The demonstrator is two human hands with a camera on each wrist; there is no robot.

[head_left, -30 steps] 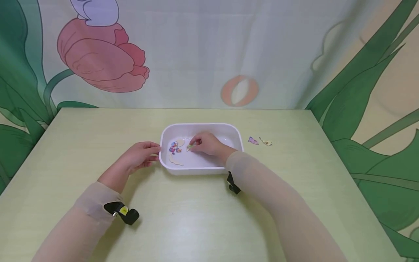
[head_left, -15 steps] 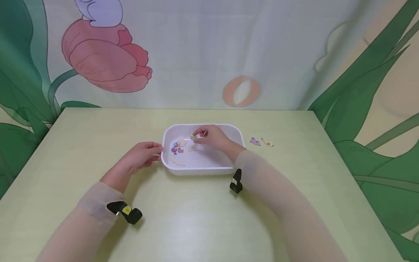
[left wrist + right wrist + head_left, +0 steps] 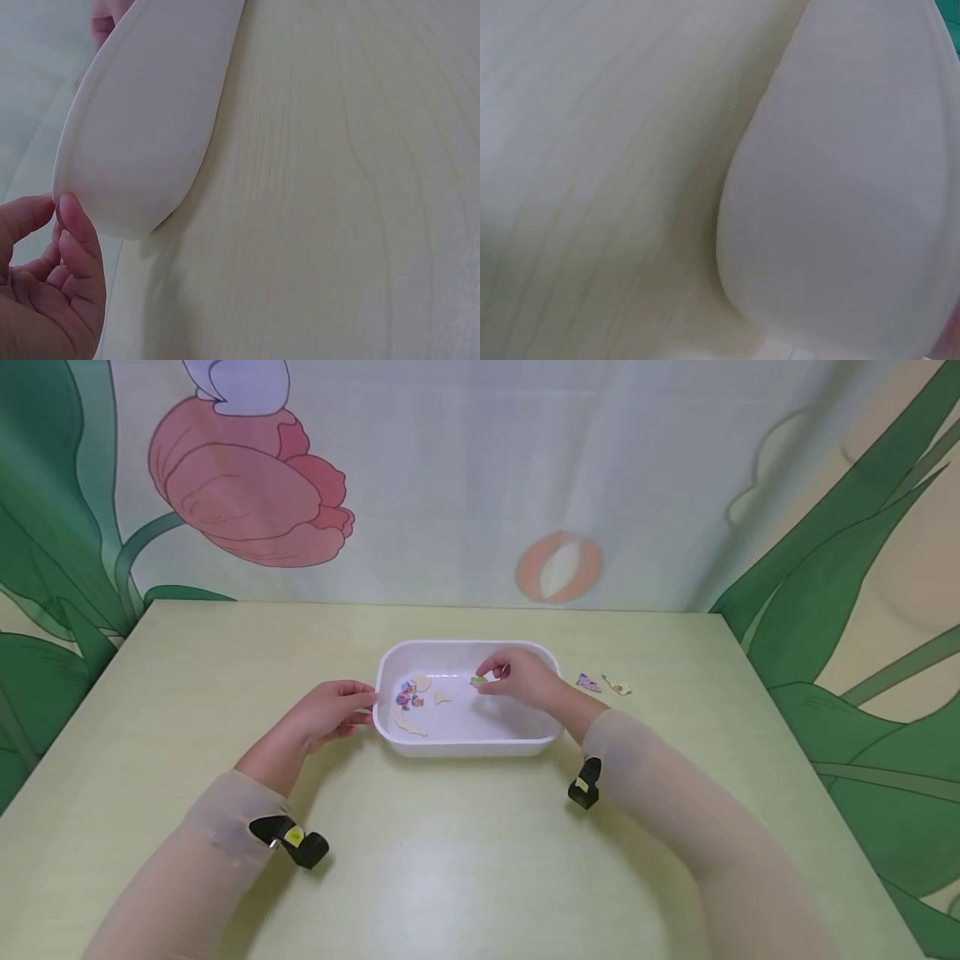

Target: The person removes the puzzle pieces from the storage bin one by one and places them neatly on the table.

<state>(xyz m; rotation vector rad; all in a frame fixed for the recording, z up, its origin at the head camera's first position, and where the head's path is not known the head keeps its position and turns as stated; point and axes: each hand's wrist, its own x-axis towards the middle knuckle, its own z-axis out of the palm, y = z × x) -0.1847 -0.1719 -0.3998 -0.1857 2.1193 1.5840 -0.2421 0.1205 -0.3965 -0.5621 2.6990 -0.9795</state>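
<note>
A white plastic tray point(image 3: 480, 747) sits on the table, with several small colourful pieces point(image 3: 408, 695) and pale cream scraps point(image 3: 410, 723) at its left end. My left hand point(image 3: 335, 714) pinches the tray's left rim between thumb and fingers; the left wrist view shows these fingers point(image 3: 77, 225) at the edge. Over the right half of the tray, my right hand point(image 3: 521, 677) pinches a small green piece point(image 3: 477, 681) between thumb and fingertips. The right wrist view shows mostly the tray's outer wall point(image 3: 840, 180), with that hand nearly all hidden.
On the table point(image 3: 450, 843), right of the tray, lie a small purple piece point(image 3: 588, 682) and a cream, yellowish piece point(image 3: 617, 685). A printed curtain point(image 3: 435, 485) hangs behind the table's far edge.
My right hand has lifted the green piece from among the pieces at the tray's left and carried it rightward, leaving a cream scrap behind. The left hand stays at the rim.
</note>
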